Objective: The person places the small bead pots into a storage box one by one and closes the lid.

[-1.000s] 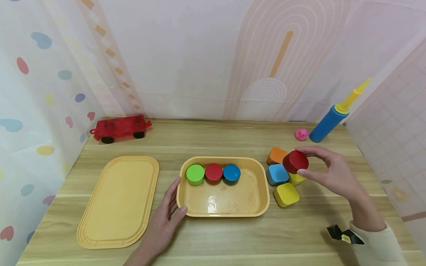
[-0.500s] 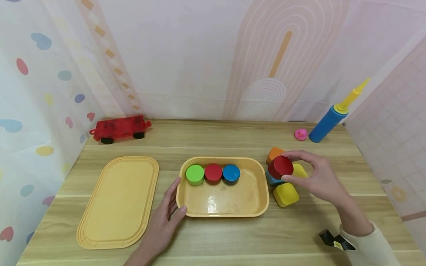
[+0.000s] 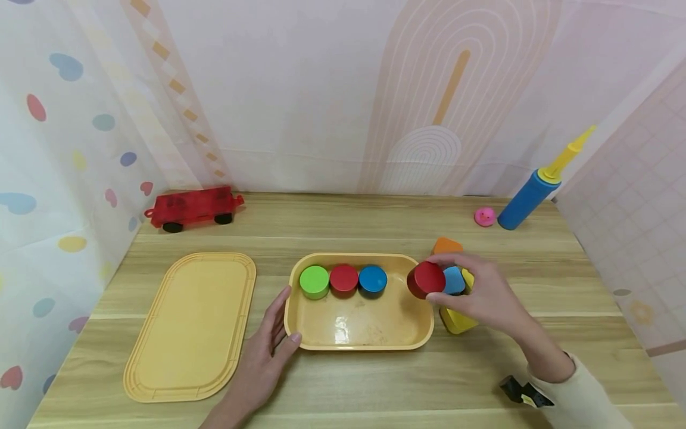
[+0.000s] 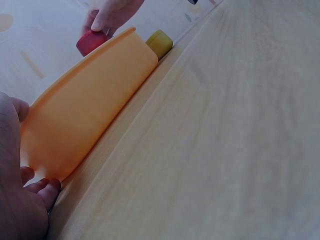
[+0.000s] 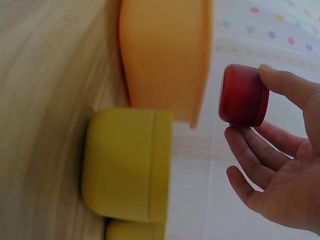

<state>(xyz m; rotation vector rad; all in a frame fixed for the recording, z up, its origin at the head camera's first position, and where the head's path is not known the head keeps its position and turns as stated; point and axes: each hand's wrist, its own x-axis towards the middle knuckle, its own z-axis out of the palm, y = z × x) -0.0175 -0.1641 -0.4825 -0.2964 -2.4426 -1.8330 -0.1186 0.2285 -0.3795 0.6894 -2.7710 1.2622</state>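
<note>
My right hand (image 3: 479, 295) pinches a round red block (image 3: 427, 280) between thumb and fingers, above the right end of a pale orange tub (image 3: 359, 347). In the right wrist view this red block (image 5: 243, 95) has a seam near one end. My left hand (image 3: 262, 351) holds the tub's left end, thumb at the front corner and fingers along the side. Inside the tub, along the back wall, a green round block (image 3: 314, 281), a second red round block (image 3: 343, 280) and a blue round block (image 3: 372, 280) stand in a row.
Right of the tub lie an orange block (image 3: 446, 245), a light blue block (image 3: 454, 280) and yellow blocks (image 3: 458, 322), partly behind my right hand. A flat orange lid (image 3: 193, 325) lies left. Further back are a red toy wagon (image 3: 195, 207), pink duck (image 3: 485, 217) and blue pump (image 3: 527, 201).
My right hand has carried the red block leftward from above the loose blocks to over the tub's right end. My left hand has stayed at the tub.
</note>
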